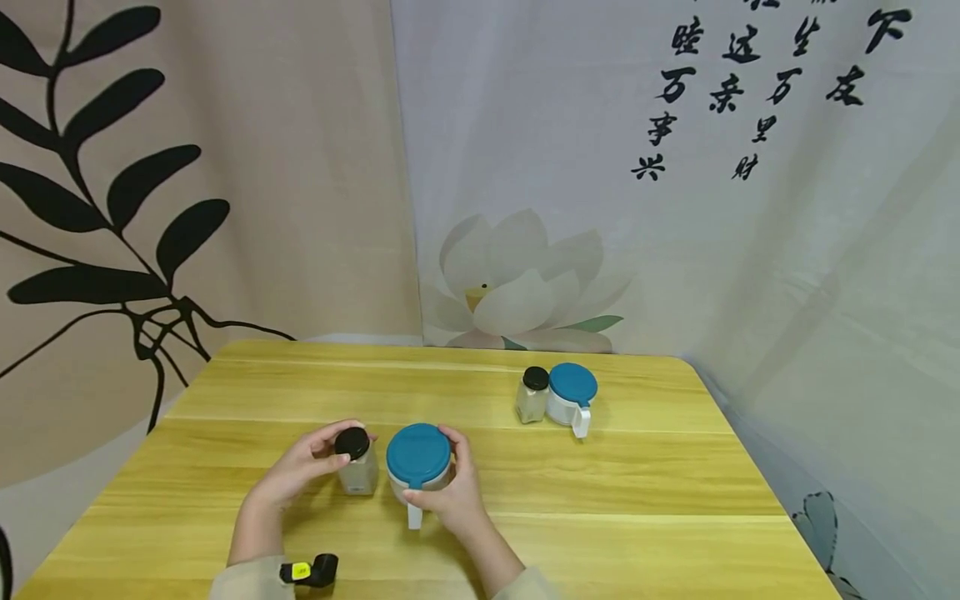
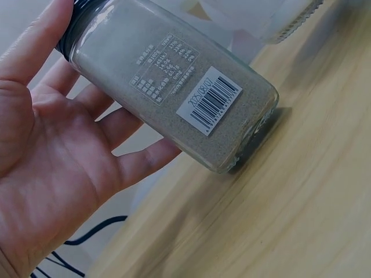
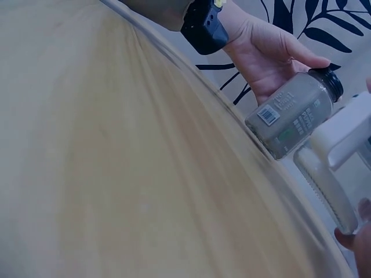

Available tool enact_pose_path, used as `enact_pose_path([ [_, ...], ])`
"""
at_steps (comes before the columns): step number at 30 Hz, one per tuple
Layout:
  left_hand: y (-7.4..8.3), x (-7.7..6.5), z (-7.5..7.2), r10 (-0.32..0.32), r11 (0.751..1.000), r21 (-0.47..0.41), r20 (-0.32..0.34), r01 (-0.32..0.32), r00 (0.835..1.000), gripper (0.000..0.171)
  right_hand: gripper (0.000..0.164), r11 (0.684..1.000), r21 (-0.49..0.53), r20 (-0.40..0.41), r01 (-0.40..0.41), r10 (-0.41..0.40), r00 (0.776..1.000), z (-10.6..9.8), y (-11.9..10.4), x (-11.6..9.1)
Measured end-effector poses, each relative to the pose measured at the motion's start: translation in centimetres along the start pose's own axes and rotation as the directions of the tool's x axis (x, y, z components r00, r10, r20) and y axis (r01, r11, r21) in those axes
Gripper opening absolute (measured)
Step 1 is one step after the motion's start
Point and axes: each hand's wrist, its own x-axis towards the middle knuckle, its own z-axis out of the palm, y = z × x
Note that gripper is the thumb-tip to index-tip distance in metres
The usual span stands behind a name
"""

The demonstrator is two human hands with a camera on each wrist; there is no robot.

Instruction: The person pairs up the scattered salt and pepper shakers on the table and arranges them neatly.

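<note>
My left hand (image 1: 288,472) grips a square glass spice jar (image 1: 358,478) by its black lid, thumb on the near side. Grey-brown powder fills this jar, and a barcode label (image 2: 208,101) shows on its side in the left wrist view. Just to the right, my right hand (image 1: 455,493) holds a round seasoning pot (image 1: 418,455) with a blue lid and a white handle (image 1: 415,517). Its thumb lies near the handle and its fingers reach round the far right side. In the right wrist view only a little of the right hand (image 3: 362,249) shows, at the edge.
Farther back on the wooden table (image 1: 637,475) stand another black-lidded jar (image 1: 532,403) and another blue-lidded pot (image 1: 573,385), side by side. A printed curtain (image 1: 315,167) hangs behind the table. The left wrist wears a black camera (image 1: 322,571).
</note>
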Motion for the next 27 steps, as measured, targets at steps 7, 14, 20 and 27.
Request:
enact_pose_path([
  [7, 0.1, -0.3, -0.1, 0.009, 1.0, -0.002, 0.003, -0.009, 1.0, 0.039, 0.09, 1.0, -0.01, 0.026, -0.008, 0.008, 1.0, 0.4, -1.8, -0.2],
  [14, 0.0, -0.3, -0.1, 0.01, 1.0, -0.02, 0.016, -0.01, 1.0, 0.04, 0.092, 0.998, -0.027, 0.003, -0.064, 0.064, 0.998, 0.5, -0.3, 0.0],
  [20, -0.2, -0.4, -0.2, 0.02, 0.999, -0.047, 0.029, -0.019, 0.999, 0.041, 0.093, 0.998, -0.035, 0.001, -0.049, 0.049, 0.999, 0.6, 0.5, 0.0],
  [27, -0.3, -0.4, -0.3, 0.012, 1.0, -0.026, 0.028, -0.012, 1.0, 0.041, 0.094, 0.998, -0.059, 0.01, -0.033, 0.034, 0.999, 0.6, 0.7, 0.0],
])
